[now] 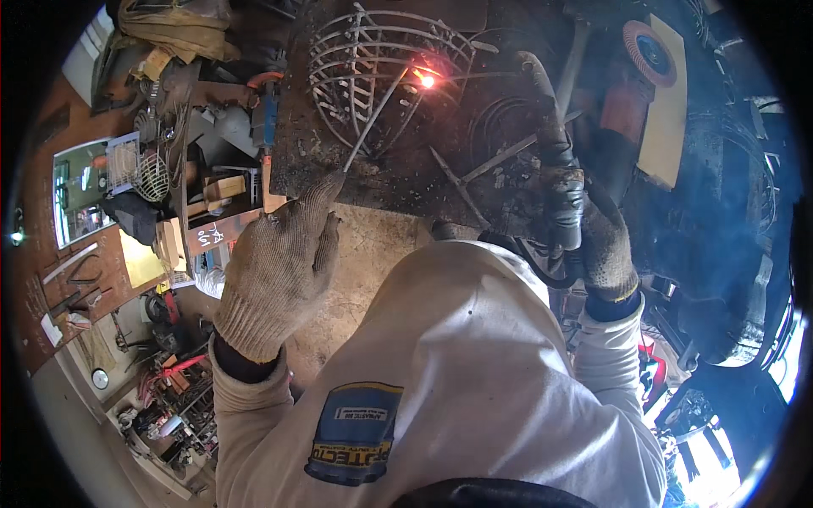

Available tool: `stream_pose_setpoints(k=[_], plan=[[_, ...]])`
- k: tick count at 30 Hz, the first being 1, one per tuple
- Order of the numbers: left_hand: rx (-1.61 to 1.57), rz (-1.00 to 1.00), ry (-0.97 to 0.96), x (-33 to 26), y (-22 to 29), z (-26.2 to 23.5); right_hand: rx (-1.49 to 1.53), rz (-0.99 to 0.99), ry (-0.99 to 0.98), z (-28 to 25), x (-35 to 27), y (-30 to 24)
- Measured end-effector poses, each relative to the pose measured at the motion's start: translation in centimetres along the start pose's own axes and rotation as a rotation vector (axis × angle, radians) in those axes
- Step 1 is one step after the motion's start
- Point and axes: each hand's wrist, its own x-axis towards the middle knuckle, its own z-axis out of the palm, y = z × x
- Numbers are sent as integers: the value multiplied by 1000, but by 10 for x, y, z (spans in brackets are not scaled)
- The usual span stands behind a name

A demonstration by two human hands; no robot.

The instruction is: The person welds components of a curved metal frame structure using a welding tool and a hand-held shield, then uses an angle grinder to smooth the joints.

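Observation:
A dome-shaped cage of metal rods rests on the dark, scorched workbench. At its right side a small spot glows red-orange. My left hand, in a knitted work glove, is closed round the lower end of a thin metal rod; its upper end reaches close to the glow. My right hand, also gloved, grips the tape-wrapped handle of a torch, which partly covers the fingers. The torch's bent neck rises past the cage's right side, its tip curving left.
An angle grinder with a flap disc lies at the right on a pale board. Thin forked metal bars lie left of the torch. Left of the bench are tool-filled shelves and a brown board. Bluish smoke hangs at the right.

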Motion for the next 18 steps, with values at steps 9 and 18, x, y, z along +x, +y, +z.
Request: stream_pose_setpoints(k=[9, 18], plan=[[18, 7, -50, 0, -1, -3, 295, 105, 65, 11, 4, -7], [-55, 16, -99, 3, 3, -7, 393, 74, -247, 17, 3, -22]])
